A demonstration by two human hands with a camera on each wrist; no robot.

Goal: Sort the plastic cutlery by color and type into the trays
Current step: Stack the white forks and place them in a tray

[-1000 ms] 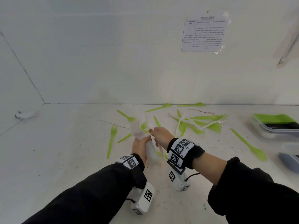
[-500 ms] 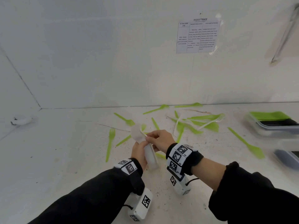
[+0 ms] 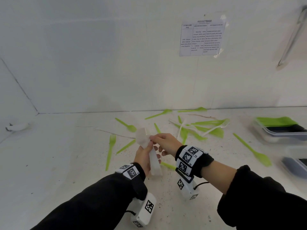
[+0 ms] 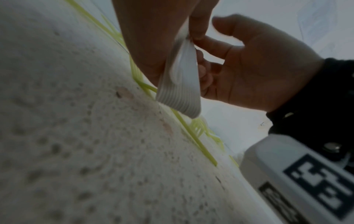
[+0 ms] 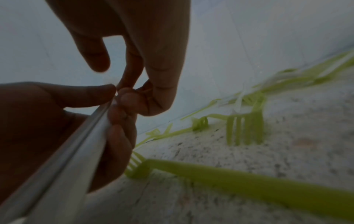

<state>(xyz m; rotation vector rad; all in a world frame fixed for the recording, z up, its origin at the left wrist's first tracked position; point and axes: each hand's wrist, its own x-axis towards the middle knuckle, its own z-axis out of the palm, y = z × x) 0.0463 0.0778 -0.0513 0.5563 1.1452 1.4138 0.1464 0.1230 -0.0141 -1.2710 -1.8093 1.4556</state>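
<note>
Between the two hands, above the tabletop (image 3: 49, 163), a nested stack of white spoons (image 3: 153, 161) stands nearly upright. The left hand (image 3: 143, 156) is wrapped round the handles; the right hand (image 3: 163, 141) pinches at the bowls on top. Light, thin and slick, I'd judge (the stack could fan out or slip), so it is best gripped low on the handles. The left wrist view shows the layered handle ends; the head view alone shows green forks (image 3: 110, 149) to the left and trays (image 3: 279, 130) far right.
</note>
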